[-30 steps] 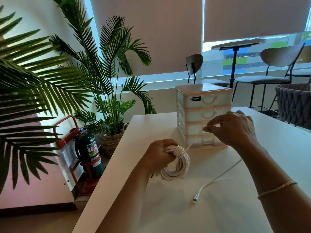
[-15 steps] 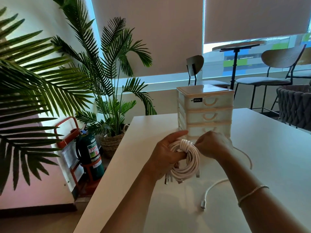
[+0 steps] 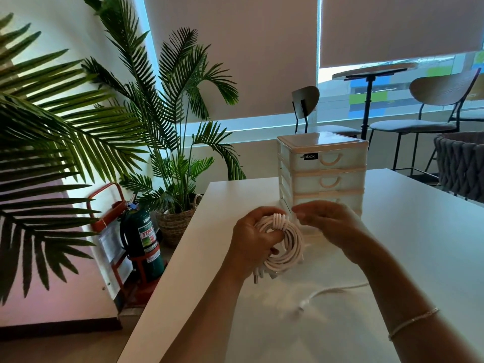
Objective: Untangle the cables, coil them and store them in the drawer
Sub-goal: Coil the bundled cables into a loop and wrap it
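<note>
White cable (image 3: 284,247), wound into a coil, sits in our left hand (image 3: 252,239), fingers curled round the bundle. Our right hand (image 3: 327,222), just beside it, pinches the tail at the coil's wrapped top; the loose end with its plug (image 3: 303,306) trails on the table (image 3: 392,244) below that wrist. We judge the binding wrap is in hand; next comes tucking the end, then opening a drawer of the unit (image 3: 322,174) just behind both hands. Its label reads "abox"; the extinguisher (image 3: 142,239), far off our left hand, reads "FIRE".

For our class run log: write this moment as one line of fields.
stage: wrapping coil | left hand: grips cable coil | right hand: pinches cable at coil top | loose cable end: on table | drawer unit: closed
</note>
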`<state>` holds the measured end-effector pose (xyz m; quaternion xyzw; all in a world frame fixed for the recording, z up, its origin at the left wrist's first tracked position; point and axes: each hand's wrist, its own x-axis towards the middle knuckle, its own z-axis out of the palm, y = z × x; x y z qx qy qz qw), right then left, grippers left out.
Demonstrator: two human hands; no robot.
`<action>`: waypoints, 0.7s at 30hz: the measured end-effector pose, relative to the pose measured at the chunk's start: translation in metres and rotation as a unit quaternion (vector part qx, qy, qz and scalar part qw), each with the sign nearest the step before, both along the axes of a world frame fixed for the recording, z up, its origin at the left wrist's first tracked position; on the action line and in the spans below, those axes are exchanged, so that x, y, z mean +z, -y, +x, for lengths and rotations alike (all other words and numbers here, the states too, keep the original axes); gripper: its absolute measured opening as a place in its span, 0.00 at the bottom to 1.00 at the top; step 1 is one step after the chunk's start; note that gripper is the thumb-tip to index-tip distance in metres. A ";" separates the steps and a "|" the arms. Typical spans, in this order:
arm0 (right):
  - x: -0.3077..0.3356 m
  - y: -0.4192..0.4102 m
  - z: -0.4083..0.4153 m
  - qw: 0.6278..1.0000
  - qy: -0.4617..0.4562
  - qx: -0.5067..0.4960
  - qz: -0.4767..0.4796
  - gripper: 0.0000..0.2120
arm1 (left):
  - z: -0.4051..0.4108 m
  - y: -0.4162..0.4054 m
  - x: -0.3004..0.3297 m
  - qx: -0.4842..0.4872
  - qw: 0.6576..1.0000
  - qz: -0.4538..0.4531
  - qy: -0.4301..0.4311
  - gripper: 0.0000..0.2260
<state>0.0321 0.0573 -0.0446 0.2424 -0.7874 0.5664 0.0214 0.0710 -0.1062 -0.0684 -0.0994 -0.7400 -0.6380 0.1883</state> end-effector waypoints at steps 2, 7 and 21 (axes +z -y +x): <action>0.000 0.001 0.003 0.999 -0.005 0.033 -0.043 0.06 | -0.002 0.000 -0.001 0.032 0.999 0.010 0.000 0.15; -0.003 0.015 0.004 0.996 -0.033 -0.009 -0.082 0.07 | -0.003 -0.003 -0.006 0.052 0.998 0.024 -0.004 0.15; -0.013 0.030 0.010 0.998 0.047 0.004 -0.048 0.11 | -0.013 -0.002 -0.010 0.140 0.990 0.035 0.004 0.12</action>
